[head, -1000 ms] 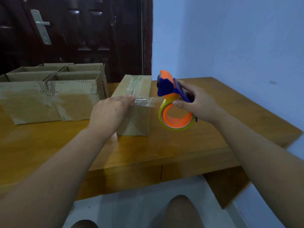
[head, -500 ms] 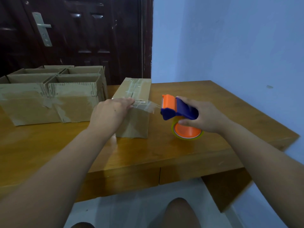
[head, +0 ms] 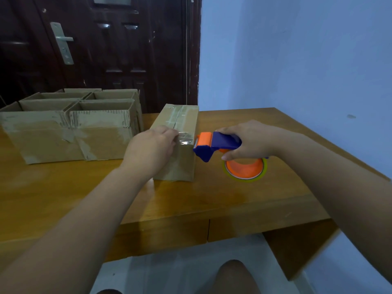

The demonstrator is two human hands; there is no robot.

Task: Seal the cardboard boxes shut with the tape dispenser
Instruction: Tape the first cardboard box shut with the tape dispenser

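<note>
My left hand point(head: 151, 150) presses flat on the closed box point(head: 177, 145) so the tape sticks. My right hand point(head: 249, 142) squeezes the tape dispenser point(head: 214, 145), just beside the box, to cut.

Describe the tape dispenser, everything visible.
The tape dispenser looks like plastic: blue body and handle, orange roller at the nose, orange hub carrying a yellowish tape roll. The right hand grips the handle from above, the roll hanging just over the wooden table. Its nose meets the near right top edge of the closed box, where clear tape lies under the left hand.
</note>
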